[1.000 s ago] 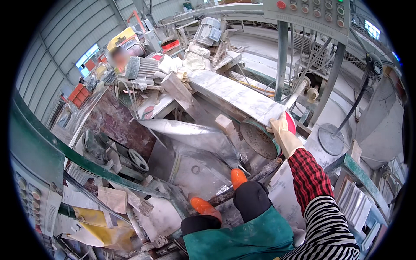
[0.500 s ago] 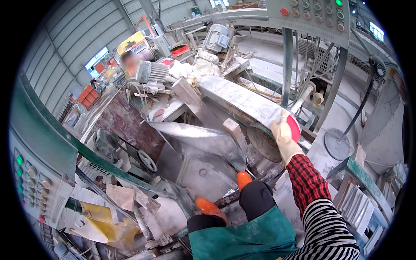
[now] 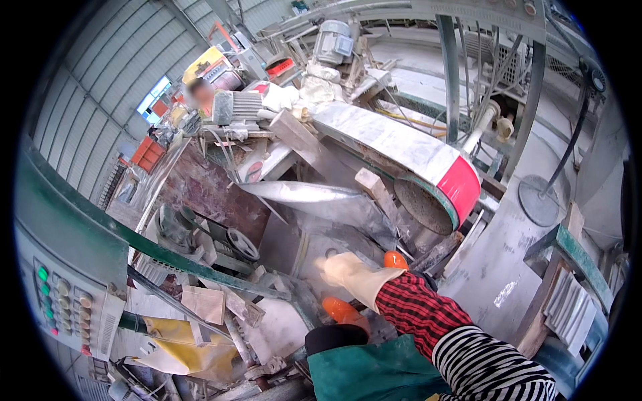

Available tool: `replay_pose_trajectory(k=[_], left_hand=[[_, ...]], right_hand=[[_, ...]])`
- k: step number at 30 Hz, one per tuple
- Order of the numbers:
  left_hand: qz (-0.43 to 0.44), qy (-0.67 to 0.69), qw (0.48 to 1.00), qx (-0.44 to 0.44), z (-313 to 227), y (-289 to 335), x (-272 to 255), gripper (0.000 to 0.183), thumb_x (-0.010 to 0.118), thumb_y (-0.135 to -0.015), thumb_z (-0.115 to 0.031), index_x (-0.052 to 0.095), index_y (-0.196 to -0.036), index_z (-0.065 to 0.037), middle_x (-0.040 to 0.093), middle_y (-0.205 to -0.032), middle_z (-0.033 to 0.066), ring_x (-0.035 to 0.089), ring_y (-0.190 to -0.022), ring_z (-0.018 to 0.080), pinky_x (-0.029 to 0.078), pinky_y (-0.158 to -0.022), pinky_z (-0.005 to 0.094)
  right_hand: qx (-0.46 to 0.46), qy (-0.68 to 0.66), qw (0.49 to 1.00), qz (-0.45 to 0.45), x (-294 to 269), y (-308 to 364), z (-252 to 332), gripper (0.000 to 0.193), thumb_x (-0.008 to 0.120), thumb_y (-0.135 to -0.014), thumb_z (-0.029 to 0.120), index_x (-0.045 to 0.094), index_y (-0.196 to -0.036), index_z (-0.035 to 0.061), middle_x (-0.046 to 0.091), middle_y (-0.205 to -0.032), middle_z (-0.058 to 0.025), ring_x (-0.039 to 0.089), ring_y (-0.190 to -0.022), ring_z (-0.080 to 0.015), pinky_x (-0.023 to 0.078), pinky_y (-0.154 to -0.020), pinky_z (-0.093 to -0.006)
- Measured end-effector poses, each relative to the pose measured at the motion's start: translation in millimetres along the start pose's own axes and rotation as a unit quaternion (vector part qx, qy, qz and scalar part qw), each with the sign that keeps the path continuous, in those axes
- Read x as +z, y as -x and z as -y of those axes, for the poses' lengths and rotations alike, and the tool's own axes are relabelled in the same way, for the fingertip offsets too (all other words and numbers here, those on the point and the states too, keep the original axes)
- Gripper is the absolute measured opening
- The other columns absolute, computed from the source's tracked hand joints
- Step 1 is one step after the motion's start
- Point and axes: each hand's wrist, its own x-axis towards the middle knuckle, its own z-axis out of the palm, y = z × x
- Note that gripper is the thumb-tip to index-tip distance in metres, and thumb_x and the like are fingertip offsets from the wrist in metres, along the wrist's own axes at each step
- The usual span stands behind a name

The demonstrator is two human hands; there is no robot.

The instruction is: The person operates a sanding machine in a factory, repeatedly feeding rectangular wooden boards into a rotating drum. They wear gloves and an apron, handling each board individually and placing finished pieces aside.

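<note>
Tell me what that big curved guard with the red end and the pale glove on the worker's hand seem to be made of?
The curved guard looks like sheet metal, painted red at its rounded end and coated in pale dust; its thin, evenly bent shell with a green rim suggests that. The glove on the right hand looks like cream rubber or coated fabric, smooth, matte and long-cuffed; which one I cannot tell.

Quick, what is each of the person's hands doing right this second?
Left hand: not in view.
Right hand: in a pale work glove, fingers loosely open, holding nothing, reaching low toward the dusty grey machine panel.
</note>
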Motion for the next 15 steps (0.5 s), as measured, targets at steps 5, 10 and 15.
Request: replay_pose_trajectory(k=[5,10,15], left_hand=[[0.013,0.011,1.0,-0.016,7,0,-5,0.071,0.065,-0.076,0.004,0.041,-0.142,-0.003,0.039,-0.147,0.0154,0.034,-0.139,0.0275,0.032,-0.112,0.0365],[0.048,0.084,0.995,-0.005,7,-18,-20,0.071,0.065,-0.076,0.005,0.041,-0.142,-0.003,0.039,-0.147,0.015,0.034,-0.139,0.0272,0.032,-0.112,0.0363],[0.086,0.25,0.957,0.119,-53,-73,-20,0.071,0.065,-0.075,0.007,0.042,-0.141,-0.002,0.039,-0.147,0.0147,0.034,-0.139,0.0268,0.033,-0.112,0.0361]], right_hand=[[0.002,0.194,0.968,0.157,-7,18,23,0.036,0.052,-0.09,0.02,0.059,-0.125,0.0181,0.069,-0.112,-0.0096,0.067,-0.101,-0.0306,0.054,-0.082,-0.0441],[-0.06,0.087,0.993,0.058,-6,21,13,0.044,0.051,-0.091,0.02,0.053,-0.135,0.0157,0.07,-0.11,-0.0092,0.069,-0.096,-0.0279,0.054,-0.08,-0.0411],[-0.015,-0.301,0.941,0.154,-6,18,17,0.049,0.054,-0.095,0.032,0.049,-0.139,0.0108,0.069,-0.101,-0.0136,0.067,-0.078,-0.0217,0.055,-0.072,-0.0374]])
